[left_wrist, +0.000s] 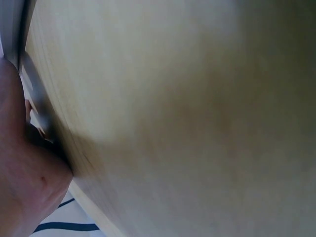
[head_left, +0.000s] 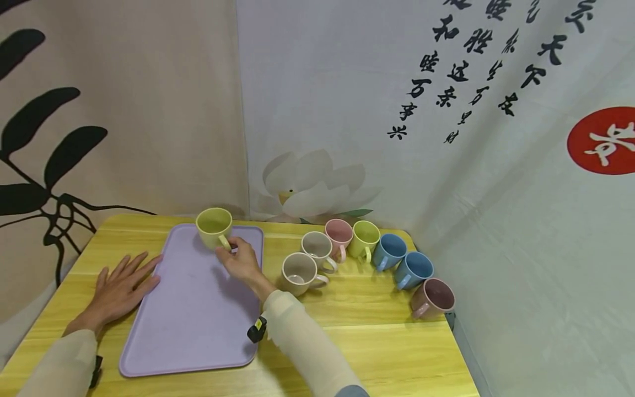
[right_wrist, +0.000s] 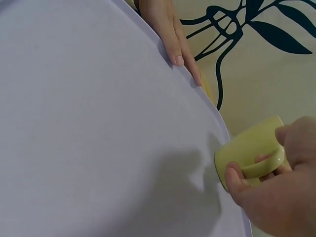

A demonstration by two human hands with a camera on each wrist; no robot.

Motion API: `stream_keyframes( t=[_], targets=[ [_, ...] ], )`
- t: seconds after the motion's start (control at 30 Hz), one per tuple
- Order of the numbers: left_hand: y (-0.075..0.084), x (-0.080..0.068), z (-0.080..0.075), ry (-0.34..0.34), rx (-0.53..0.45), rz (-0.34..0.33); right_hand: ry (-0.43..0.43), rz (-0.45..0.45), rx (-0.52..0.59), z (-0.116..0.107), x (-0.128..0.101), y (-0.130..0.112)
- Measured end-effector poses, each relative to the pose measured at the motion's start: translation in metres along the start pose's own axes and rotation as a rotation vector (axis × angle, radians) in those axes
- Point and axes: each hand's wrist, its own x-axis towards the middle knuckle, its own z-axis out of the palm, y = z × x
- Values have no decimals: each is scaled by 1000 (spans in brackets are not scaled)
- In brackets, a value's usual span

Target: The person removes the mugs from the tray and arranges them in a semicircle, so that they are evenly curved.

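A: Where is the yellow-green ceramic mug (head_left: 214,227) right now?

B: Upright at the far corner of the flat lilac plastic tray (head_left: 193,325), close to the tray's far rim. The right hand (head_left: 241,263) has its grip closed on the mug's handle; in the right wrist view the thumb and fingers (right_wrist: 237,180) pinch that handle loop.

A: And the other hand?

B: The left hand (head_left: 121,289) lies flat on the yellow wooden bench (head_left: 387,342), fingers straight and spread, its fingertips touching the tray's left edge. Its grip holds nothing. The left wrist view shows only blurred wood close up.

A: How would you handle the mug well from here?

B: My judgement: keep the base level on the tray and make sure it sits fully inside the raised rim, since it stands so near the far edge. Loosen the pinch only when the mug bears its own weight, then draw the fingers out sideways so they don't hook the handle and tip it. The flat left hand bracing the tray helps stop it sliding.

A: Anything else near the tray?

B: To the tray's right, seven more mugs stand in a curved row: two beige (head_left: 299,273), a pink one (head_left: 339,234), another yellow-green (head_left: 365,237), two blue (head_left: 389,251) and a mauve one (head_left: 432,298) farthest from the tray.
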Motion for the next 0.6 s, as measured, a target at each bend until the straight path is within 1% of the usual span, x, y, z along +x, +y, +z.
stream_keyframes(
  t=[0.07, 0.1, 0.2, 0.23, 0.27, 0.3, 0.33, 0.43, 0.47, 0.6],
  targets=[
    [0, 0, 0, 3, 3, 1, 13, -4, -5, -1, 1, 4],
    [0, 0, 1, 3, 3, 2, 34, -33, -40, 1, 4, 12],
    [1, 1, 1, -1, 8, -1, 58, -63, -85, 1, 6, 22],
    [1, 1, 0, -3, 9, -3, 80, -87, -116, 3, 9, 29],
    [1, 1, 0, -5, 9, -4, 92, -85, -125, 3, 8, 30],
    [1, 1, 0, -7, 10, -5, 106, -81, -134, 3, 7, 30],
    [1, 1, 0, -8, 12, -6, 104, -55, -116, 1, 3, 24],
    [-1, 2, 1, -11, 15, -7, 136, -7, -101, 2, -3, 18],
    [-1, 2, 2, -12, 16, -7, 133, 27, -74, -1, -8, 11],
    [-5, 2, 3, -14, 17, -10, 145, 44, -70, -1, -14, 7]
  ],
)
